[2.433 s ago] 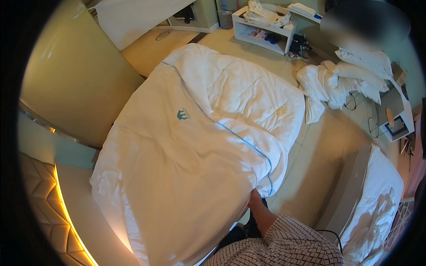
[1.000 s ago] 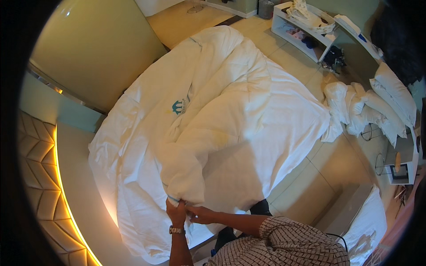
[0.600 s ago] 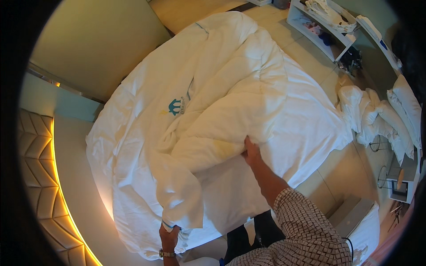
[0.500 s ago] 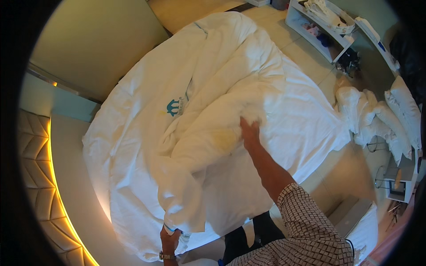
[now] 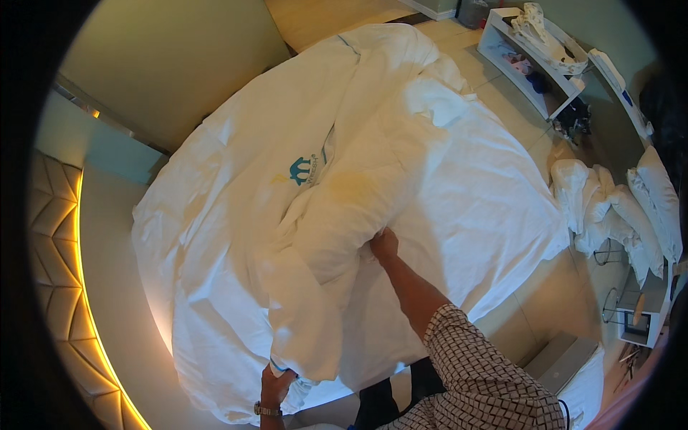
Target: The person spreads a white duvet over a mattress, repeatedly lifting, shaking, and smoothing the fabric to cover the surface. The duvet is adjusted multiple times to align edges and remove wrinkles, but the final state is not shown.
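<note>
A thick white duvet (image 5: 344, 193) with a teal printed emblem lies bunched over a white bed sheet (image 5: 480, 222). Near the bed's front edge, my left hand (image 5: 278, 383), with a watch at the wrist, is closed on a corner of the duvet that has a bit of blue trim. My right hand (image 5: 385, 246) grips the folded edge of the duvet near the middle of the bed; its fingertips are partly hidden by the cloth. Faint yellowish patches show on the duvet.
A padded headboard (image 5: 57, 265) edged with a yellow light strip curves along the left. At the right, several white pillows (image 5: 652, 201) are piled beside a small white stand (image 5: 645, 319). A white shelf unit (image 5: 534, 61) stands at the far right, on the tiled floor.
My right hand has come nearer and left, gripping the duvet's edge, and the duvet's right side has folded back leftward, baring more sheet. My left hand keeps its hold on the corner.
</note>
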Motion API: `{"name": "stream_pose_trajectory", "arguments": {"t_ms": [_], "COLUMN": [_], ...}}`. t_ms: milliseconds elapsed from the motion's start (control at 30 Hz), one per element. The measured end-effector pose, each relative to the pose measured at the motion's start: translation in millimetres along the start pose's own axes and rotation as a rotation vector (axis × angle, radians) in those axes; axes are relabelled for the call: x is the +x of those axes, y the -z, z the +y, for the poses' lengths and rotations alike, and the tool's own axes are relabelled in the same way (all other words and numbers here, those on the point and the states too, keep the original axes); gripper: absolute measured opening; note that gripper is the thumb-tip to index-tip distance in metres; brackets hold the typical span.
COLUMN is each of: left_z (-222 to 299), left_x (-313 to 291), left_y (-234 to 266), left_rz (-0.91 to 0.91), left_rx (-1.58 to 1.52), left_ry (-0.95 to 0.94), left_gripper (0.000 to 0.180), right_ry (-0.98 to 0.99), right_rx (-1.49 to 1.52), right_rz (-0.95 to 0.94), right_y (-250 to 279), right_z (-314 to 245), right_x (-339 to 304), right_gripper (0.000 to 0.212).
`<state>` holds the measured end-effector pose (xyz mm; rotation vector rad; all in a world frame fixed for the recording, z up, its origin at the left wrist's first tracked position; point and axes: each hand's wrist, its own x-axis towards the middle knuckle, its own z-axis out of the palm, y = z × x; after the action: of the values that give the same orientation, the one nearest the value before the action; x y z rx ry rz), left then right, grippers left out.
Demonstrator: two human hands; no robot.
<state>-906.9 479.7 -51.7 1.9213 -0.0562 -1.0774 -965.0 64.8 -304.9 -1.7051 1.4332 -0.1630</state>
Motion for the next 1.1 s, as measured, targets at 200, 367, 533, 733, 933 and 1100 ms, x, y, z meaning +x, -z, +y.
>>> {"name": "stream_pose_trajectory", "arguments": {"t_ms": [200, 367, 533, 733, 933, 1100], "left_z": [4.1, 44.3, -35.9, -104.3, -104.5, -106.7], "left_x": [-1.6, 7.6, 46.7, 22.5, -15.6, -3.1], "left_y": [25.5, -21.0, -91.9, -86.6, -71.2, -88.4], "left_rz": [-0.086, -0.399, -0.492, -0.467, -0.354, 0.098], "left_rx": [-0.043, 0.572, 0.798, 0.496, 0.252, 0.087], "left_ry": [0.006, -0.152, -0.503, -0.341, -0.223, -0.345], "left_gripper": [0.039, 0.021, 0.022, 0.021, 0.028, 0.028], "right_ry": [0.312, -0.104, 0.094, 0.307, 0.083, 0.633], "right_rx": [-0.377, -0.624, -0.772, -0.121, -0.281, -0.424], "right_rz": [0.088, 0.505, 0.823, 0.139, -0.109, -0.218], "right_y": [168.1, 426.4, 409.4, 167.7, 34.8, 29.7], "right_z": [107.4, 136.5, 121.0, 157.1, 94.4, 27.9], "right_x": [10.4, -45.0, -121.9, -176.5, -261.1, -362.5], "right_gripper": [0.026, 0.031, 0.036, 0.037, 0.045, 0.021]}}
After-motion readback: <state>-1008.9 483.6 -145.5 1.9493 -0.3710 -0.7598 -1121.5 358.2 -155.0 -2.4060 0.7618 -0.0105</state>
